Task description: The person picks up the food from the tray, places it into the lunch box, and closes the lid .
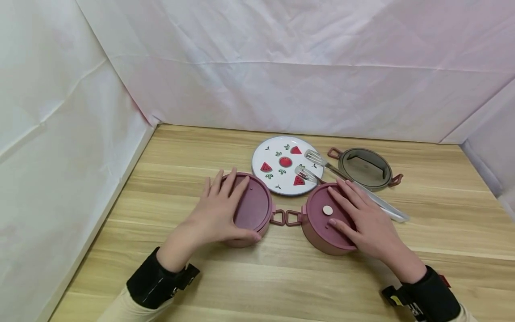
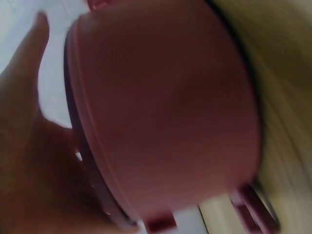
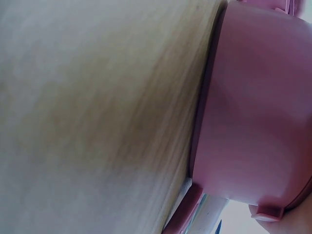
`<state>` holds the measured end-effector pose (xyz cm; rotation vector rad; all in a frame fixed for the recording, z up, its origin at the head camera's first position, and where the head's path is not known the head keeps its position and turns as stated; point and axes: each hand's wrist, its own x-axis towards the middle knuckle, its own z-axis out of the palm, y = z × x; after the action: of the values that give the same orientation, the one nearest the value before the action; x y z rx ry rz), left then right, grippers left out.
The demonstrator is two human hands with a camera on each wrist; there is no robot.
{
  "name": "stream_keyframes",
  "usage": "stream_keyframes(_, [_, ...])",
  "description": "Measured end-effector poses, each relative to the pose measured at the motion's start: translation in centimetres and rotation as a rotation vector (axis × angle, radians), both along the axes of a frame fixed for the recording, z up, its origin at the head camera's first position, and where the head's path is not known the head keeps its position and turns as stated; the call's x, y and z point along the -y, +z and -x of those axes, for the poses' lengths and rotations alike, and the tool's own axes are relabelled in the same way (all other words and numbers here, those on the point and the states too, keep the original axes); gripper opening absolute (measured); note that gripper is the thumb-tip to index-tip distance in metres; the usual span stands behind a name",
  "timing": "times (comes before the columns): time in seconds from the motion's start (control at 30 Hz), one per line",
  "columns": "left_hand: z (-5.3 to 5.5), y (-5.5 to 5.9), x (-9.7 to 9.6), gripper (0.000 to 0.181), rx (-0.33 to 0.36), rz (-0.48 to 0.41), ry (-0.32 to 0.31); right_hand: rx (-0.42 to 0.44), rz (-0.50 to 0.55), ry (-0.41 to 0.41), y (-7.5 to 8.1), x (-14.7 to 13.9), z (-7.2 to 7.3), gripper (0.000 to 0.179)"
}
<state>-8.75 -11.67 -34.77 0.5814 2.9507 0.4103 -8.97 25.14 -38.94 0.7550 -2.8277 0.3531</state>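
My left hand (image 1: 219, 212) lies spread over the left maroon pot (image 1: 241, 243), which has a flat lid (image 1: 255, 203). Its fingers reach across to the far rim, and the thumb lies by the near rim. On the right, my right hand (image 1: 368, 223) rests with extended fingers on the lid (image 1: 322, 201) of a second maroon pot (image 1: 326, 243), beside a white knob (image 1: 327, 210). The pots' loop handles meet end to end between them. In the left wrist view the pot's side (image 2: 165, 107) fills the middle, with the hand along its lid edge.
Behind the pots lies a white plate (image 1: 277, 185) with a watermelon pattern. Two pronged metal utensils (image 1: 315, 157) overlap it, one long handle passing behind the right hand. A shallow dark round dish (image 1: 364, 172) with two reddish handles sits at the back right. White cloth walls border the table.
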Motion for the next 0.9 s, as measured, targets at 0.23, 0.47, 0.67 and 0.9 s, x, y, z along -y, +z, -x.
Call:
stream_keyframes(0.23, [-0.07,0.74,-1.01,0.13,0.087,0.073,0.0,-0.003,0.001,-0.005,-0.05,0.06,-0.19,0.072])
stream_keyframes(0.47, [-0.19,0.99,-0.82,0.133,0.095,0.084,-0.003,0.006,0.008,-0.004,0.09,0.13,-0.2,0.072])
stream_keyframes(0.67, [-0.19,0.86,-0.78,0.135,0.097,0.08,0.018,0.015,0.013,-0.001,0.14,0.11,-0.03,0.071])
stream_keyframes(0.9, [-0.33,0.65,-0.66,0.136,0.093,0.081,0.018,0.026,0.015,0.008,0.07,0.07,0.02,0.072])
